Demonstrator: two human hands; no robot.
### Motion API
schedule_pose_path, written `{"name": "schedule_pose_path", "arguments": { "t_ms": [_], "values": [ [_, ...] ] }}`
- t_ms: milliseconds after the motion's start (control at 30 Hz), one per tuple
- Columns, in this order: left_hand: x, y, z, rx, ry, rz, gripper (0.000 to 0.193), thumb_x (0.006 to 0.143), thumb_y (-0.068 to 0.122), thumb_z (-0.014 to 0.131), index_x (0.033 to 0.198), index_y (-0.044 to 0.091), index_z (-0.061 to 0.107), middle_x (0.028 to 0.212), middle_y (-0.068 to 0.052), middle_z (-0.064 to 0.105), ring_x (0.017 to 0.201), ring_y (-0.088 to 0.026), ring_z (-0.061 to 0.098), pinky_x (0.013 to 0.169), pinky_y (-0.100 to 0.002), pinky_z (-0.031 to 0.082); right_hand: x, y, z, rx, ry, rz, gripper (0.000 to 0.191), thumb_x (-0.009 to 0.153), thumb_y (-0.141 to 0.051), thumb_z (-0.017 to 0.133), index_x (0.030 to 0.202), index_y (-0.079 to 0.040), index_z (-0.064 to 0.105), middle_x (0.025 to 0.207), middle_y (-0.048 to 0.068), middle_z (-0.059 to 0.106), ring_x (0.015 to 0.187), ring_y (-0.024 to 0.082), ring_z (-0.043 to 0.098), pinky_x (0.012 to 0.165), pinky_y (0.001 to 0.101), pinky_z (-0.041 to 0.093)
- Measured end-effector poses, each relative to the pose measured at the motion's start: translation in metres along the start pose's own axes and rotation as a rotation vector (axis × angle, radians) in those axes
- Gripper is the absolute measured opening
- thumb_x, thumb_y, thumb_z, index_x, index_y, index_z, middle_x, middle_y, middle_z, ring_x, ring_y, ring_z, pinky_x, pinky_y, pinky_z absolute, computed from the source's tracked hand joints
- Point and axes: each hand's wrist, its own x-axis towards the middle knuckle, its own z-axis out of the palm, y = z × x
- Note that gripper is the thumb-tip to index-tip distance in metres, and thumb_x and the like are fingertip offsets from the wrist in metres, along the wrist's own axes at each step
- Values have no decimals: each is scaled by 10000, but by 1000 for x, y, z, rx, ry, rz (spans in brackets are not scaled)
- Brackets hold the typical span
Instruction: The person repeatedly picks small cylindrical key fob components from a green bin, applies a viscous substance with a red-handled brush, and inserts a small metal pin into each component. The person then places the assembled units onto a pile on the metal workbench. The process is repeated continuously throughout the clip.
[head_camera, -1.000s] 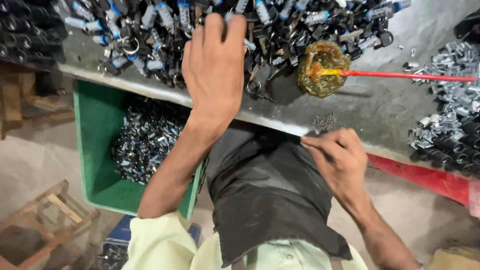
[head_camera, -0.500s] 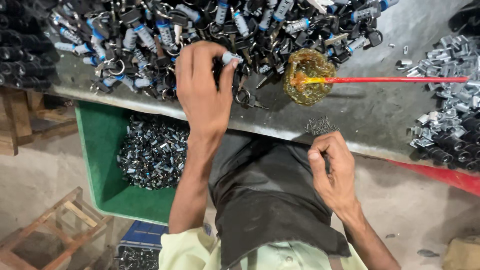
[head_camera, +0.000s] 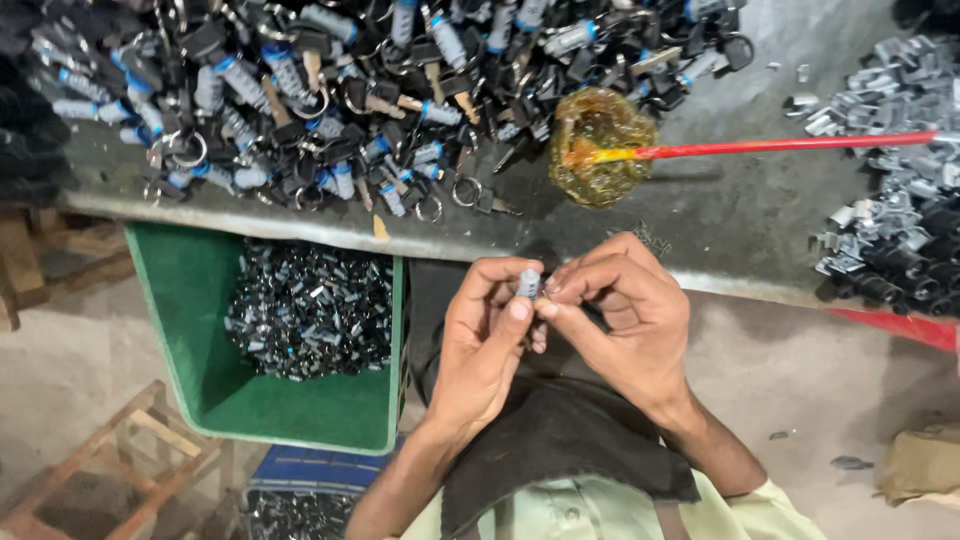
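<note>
A: Entry, head view. Both hands are together over the lap, below the bench edge. The left hand and right hand meet fingertip to fingertip on one small lock cylinder, pale metal with a bluish cast. Each hand's thumb and forefinger are closed on it.

B: Position relative to the rest?

A: The cylinder sits at about 6 o'clock from the heap of keys and cylinders on the grey bench, and at 3 o'clock from the green bin of finished dark parts. A yellowish greasy blob with a red stick lies at 12 o'clock from the hands. A pile of silvery metal clips is at 2 o'clock.

B: Handling judgement?

A: Likely light, rigid, hard metal. Not fragile under finger pressure. Smooth round barrel, so it may roll or slip, more so if grease from the blob is on the fingers. I can't tell whether a key is attached; the fingers hide the lower end.

B: Best hold?

A: Across the barrel's sides, pinched between thumb and forefinger pads, near the middle, leaving the end face free for the other hand. A pinch at the very tip would probably let it pivot out.
</note>
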Motion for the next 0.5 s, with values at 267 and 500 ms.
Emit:
{"name": "schedule_pose_path", "arguments": {
  "t_ms": [267, 500],
  "values": [
    [-3, 1, -5, 79, 0, -12, 313, 1053, 204, 677, 1304, 29, 612, 1160, -36, 647, 937, -93, 577, 774, -265, 499, -3, -6, 0, 34, 24, 106, 163, 904, 144, 723, 1011, 51, 644, 1090, 72, 580, 987, 114, 665, 859, 246, 569],
    [-3, 6, -2, 247, -28, 81, 287, 1059, 205, 670, 1271, 12, 656, 1169, -57, 679, 934, -98, 607, 778, -255, 525, -8, -13, -3, -40, 61, 89, 165, 895, 141, 729, 995, 40, 645, 1090, 72, 580, 1002, 124, 676, 873, 252, 571]
  ]
}}
